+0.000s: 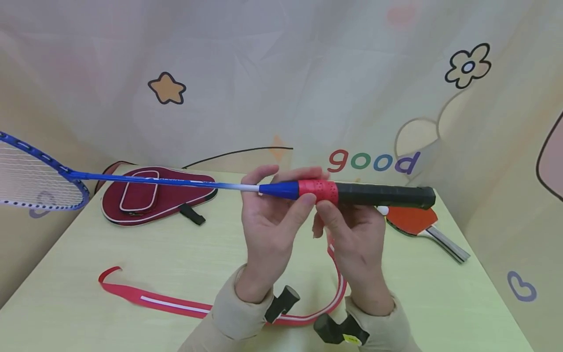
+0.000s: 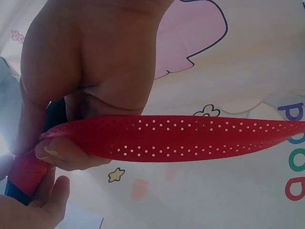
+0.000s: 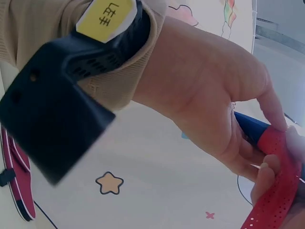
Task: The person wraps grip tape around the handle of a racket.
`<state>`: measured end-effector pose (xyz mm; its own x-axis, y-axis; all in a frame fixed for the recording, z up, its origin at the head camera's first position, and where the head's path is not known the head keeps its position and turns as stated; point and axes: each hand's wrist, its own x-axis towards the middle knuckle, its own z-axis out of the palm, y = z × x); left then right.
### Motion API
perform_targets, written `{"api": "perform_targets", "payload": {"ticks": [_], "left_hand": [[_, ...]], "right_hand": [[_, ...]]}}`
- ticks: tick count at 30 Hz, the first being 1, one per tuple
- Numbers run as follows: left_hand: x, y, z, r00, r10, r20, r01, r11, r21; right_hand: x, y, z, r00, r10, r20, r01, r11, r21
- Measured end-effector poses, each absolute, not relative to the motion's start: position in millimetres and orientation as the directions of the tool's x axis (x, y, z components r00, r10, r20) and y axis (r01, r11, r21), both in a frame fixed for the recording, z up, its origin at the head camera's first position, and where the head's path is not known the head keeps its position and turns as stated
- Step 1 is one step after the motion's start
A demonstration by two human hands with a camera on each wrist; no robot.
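Note:
A blue badminton racket (image 1: 189, 183) is held level above the table, its head at the left and black handle (image 1: 387, 195) at the right. Red perforated grip tape (image 1: 317, 190) circles the top of the handle beside the blue cone. My left hand (image 1: 268, 225) holds the racket there, thumb on the wrapped tape and fingers behind the shaft. My right hand (image 1: 358, 239) pinches the tape right beside that thumb. From the right fingers the tape hangs down as a long strip (image 2: 186, 138). Its white-striped tail (image 1: 176, 305) runs leftward over the table to a curled end.
A maroon paddle case (image 1: 176, 200) with a black strap (image 1: 192, 215) lies at the back left. At the back right are a red table tennis paddle (image 1: 413, 221) and a white ball (image 1: 382, 210). A printed curtain (image 1: 281, 98) hangs behind the table (image 1: 440, 303).

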<state>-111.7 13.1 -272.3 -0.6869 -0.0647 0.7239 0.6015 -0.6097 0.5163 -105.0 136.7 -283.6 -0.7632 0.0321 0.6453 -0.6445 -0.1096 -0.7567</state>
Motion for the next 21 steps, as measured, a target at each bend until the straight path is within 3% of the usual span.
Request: {"api": "perform_targets", "payload": {"ticks": [9,21], "left_hand": [[-112.2,11.2,-272.2,-0.705,-0.103,0.702,0.617,-0.576,0.536],[-111.5,11.5,-272.9,-0.725,-0.112,0.680,0.614,-0.552,0.564]], "right_hand": [[-106.9,141.6,-282.9,-0.743,-0.072,0.666,-0.666,-0.030,-0.746],[-108.1,140.6,-284.6,-0.735,-0.019,0.677,-0.677,-0.028,-0.736]]}}
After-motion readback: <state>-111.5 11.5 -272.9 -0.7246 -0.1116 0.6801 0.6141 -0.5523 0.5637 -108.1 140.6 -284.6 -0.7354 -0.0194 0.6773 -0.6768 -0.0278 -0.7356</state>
